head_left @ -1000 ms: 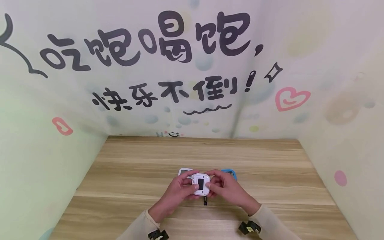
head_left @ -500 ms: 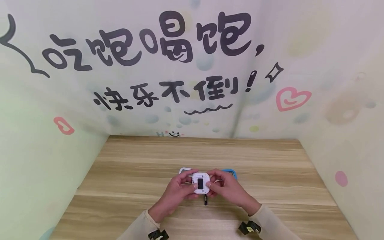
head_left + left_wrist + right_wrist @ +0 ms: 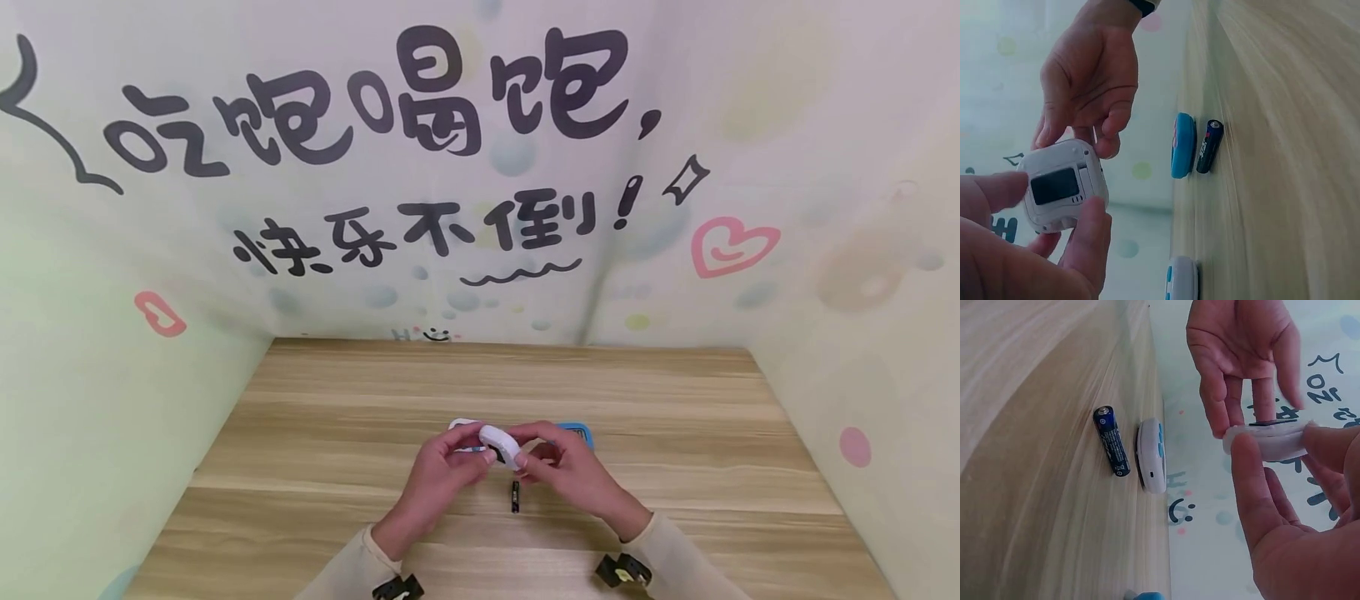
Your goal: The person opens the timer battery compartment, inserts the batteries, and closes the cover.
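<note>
Both hands hold a small white digital timer [image 3: 501,444] above the table. In the head view it is tilted nearly edge-on. Its back, with a dark rectangular patch, shows in the left wrist view, where the timer [image 3: 1063,187] sits between the left hand's thumb and fingers. My left hand [image 3: 442,471] pinches the timer's left side. Opposite it, my right hand [image 3: 573,471] grips the right edge between thumb and fingers. A dark battery [image 3: 515,497] lies on the table just below the hands, its printed label visible in the right wrist view.
Behind the left hand lies a white timer [image 3: 462,423] with blue buttons, partly hidden. A blue timer [image 3: 579,433] lies behind the right hand. The wood-grain table [image 3: 337,400] meets printed walls at the back and both sides.
The held timer has turned from its back facing up to nearly edge-on, and its left side has risen a little with the left hand. The battery below shows more fully.
</note>
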`<state>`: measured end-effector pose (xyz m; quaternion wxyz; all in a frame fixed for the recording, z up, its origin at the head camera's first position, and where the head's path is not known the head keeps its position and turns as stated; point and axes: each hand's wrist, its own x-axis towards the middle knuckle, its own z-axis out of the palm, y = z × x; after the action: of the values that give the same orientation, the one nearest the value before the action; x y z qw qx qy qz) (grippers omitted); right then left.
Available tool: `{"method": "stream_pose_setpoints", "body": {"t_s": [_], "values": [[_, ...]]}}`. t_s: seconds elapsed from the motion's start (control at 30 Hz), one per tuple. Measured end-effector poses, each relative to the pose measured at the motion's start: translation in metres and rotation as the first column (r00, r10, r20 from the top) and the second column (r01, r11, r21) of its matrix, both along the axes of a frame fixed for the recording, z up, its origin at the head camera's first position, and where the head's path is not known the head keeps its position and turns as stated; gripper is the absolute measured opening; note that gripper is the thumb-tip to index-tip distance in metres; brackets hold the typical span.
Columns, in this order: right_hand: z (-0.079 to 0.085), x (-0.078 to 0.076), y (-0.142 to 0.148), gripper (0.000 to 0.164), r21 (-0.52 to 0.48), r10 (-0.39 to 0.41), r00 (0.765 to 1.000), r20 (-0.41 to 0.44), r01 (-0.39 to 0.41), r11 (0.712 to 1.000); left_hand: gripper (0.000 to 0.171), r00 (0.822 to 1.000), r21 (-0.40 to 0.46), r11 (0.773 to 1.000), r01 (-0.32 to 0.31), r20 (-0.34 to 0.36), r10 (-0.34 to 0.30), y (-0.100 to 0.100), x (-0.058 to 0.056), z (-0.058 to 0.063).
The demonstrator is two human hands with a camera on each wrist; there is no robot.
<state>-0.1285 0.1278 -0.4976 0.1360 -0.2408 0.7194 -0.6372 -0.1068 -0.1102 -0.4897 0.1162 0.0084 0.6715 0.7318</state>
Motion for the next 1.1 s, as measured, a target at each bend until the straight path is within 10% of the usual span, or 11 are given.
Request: {"method": "stream_pose_setpoints", "body": {"t_s": [0.23,0.73,1.1], "values": [[0.002,0.002,-0.002,0.052,0.180,-0.055,0.994,-0.096,0.072,0.981,0.062,0.996,-0.039,0.996,0.077,-0.042,-0.078,0.004,0.000,0.000],[0.008,-0.004,0.004,0.064,0.145,0.017,0.993,-0.118,0.001,0.989,0.064,0.981,0.094,0.977,0.190,-0.052,-0.186,-0.002,-0.004,-0.001],[0.005,-0.010,0.009,0.065,0.245,-0.023,0.979,-0.205,0.074,0.967,0.068,0.954,-0.154,0.957,0.245,-0.139,-0.266,-0.001,-0.016,-0.004]]}}
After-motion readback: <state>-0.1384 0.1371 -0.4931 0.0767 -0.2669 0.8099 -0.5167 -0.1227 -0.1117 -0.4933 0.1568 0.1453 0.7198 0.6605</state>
